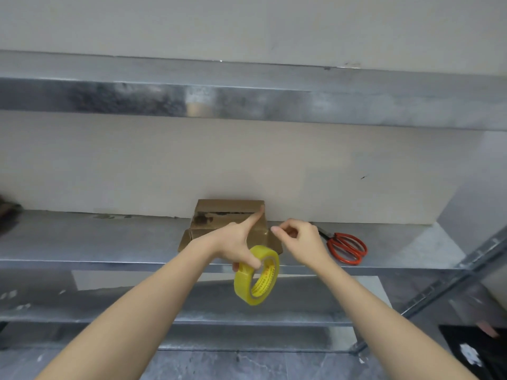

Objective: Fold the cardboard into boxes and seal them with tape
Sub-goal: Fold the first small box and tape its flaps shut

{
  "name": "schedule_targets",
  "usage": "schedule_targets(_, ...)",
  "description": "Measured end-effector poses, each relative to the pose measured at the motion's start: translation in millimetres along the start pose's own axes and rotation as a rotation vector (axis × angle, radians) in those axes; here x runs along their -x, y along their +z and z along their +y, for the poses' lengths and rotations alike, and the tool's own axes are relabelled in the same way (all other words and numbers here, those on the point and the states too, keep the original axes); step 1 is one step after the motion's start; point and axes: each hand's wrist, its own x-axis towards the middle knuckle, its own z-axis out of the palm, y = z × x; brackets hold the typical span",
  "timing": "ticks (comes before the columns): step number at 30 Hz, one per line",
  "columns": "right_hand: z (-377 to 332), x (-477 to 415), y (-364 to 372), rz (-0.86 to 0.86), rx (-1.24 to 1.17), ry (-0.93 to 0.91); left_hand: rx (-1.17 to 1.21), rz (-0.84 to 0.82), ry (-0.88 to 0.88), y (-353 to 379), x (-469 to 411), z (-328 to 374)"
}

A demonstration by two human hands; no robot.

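A small brown cardboard box (219,215) sits on the metal shelf (96,237) against the wall, its top flaps folded in and side flaps sticking out. My left hand (236,242) grips a yellow roll of clear tape (256,275) in front of the box, and its index finger stretches up to the box's top right corner. My right hand (299,239) hovers just right of the box with thumb and fingers pinched together; whether a tape end is between them is not visible.
Red-handled scissors (347,248) lie on the shelf to the right of my right hand. Another metal shelf (247,100) runs overhead and a lower one (192,311) below. A dark object (8,212) sits at the shelf's far left.
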Motion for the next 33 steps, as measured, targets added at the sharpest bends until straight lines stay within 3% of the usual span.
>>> schedule_targets(4,-10,6,-8,-0.240,0.112,0.082,-0.025,0.051,0.035,-5,8,7)
schedule_targets(8,-28,12,-8,-0.298,0.120,0.161,-0.048,0.076,0.056,-6,16,7)
schedule_targets(15,-52,20,8,-0.139,-0.018,0.220,-0.112,0.174,0.112,-8,36,0)
schedule_targets(22,-68,26,27,-0.033,0.002,0.197,-0.111,0.252,0.112,-8,48,-10)
schedule_targets(27,-77,29,37,-0.029,0.236,0.076,-0.077,0.300,0.106,-10,49,-13)
schedule_targets(33,-101,26,37,-0.071,0.453,-0.175,0.029,0.225,0.033,-15,53,-19)
